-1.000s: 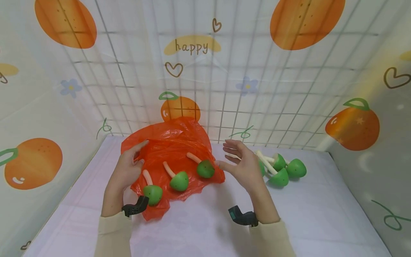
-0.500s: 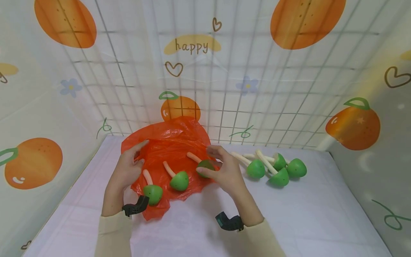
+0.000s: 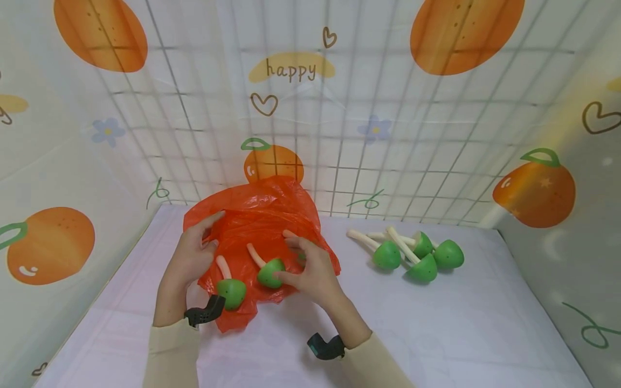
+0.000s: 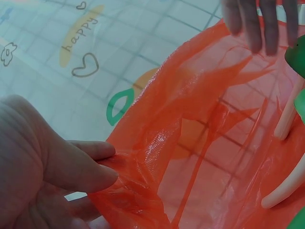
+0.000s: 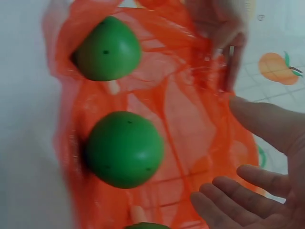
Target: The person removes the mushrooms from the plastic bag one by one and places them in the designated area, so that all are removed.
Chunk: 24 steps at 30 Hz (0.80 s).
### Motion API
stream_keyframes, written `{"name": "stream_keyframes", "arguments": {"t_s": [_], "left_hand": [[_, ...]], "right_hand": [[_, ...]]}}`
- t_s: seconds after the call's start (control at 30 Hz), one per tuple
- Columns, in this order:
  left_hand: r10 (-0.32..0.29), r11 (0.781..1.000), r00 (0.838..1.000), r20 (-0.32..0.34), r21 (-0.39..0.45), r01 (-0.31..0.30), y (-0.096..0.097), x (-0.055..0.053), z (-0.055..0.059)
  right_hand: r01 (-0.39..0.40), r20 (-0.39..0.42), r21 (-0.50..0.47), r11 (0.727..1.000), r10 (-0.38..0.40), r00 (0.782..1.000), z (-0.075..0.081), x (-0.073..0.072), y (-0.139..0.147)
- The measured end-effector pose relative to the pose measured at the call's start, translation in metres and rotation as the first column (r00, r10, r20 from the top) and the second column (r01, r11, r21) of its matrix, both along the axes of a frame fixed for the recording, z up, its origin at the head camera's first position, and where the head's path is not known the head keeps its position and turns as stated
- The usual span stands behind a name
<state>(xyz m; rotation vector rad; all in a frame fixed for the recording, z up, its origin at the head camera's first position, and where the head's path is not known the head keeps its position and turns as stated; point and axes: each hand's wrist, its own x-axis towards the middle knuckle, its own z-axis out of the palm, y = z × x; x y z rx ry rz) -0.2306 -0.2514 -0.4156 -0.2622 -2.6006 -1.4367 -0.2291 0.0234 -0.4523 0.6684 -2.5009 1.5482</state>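
A crumpled red plastic bag (image 3: 262, 218) lies spread open at the back left of the table. My left hand (image 3: 190, 258) pinches its left edge; in the left wrist view, thumb and fingertips grip the film (image 4: 152, 148). Toy mushrooms with green caps and pale stems lie on the bag: one at the front (image 3: 232, 293), one in the middle (image 3: 270, 274). A third is mostly hidden behind my right hand (image 3: 314, 275), only its stem end (image 3: 289, 234) showing clearly. That hand hovers over the bag, fingers spread and holding nothing, as the right wrist view shows.
Several more green-capped mushrooms lie in a loose pile (image 3: 421, 268) to the right of the bag. Behind the table stands a wire grid covered by a printed cloth (image 3: 301, 118). Printed cloth walls rise on both sides of the white tabletop (image 3: 466, 334).
My right hand has moved left from beside the right-hand pile to over the bag, uncovering a mushroom of the pile and covering the bag's right one. The left hand has stayed put.
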Motion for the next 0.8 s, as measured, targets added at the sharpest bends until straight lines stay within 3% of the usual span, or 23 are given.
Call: {"name": "stream_keyframes", "arguments": {"t_s": [0.2, 0.43, 0.8], "left_hand": [[-0.006, 1.0, 1.0, -0.006, 0.004, 0.006, -0.001, 0.0, 0.0], [-0.003, 1.0, 1.0, 0.0, 0.004, 0.003, -0.001, 0.0, 0.001], [0.006, 1.0, 1.0, 0.008, 0.005, -0.006, 0.0, 0.001, 0.003]], "right_hand": [[0.015, 0.015, 0.076, 0.997, -0.017, 1.0, -0.017, -0.005, -0.009], [0.006, 0.106, 0.135, 0.991, -0.02, 0.994, -0.035, -0.008, -0.014], [0.019, 0.104, 0.183, 0.983, -0.039, 0.994, -0.053, -0.011, -0.018]]}}
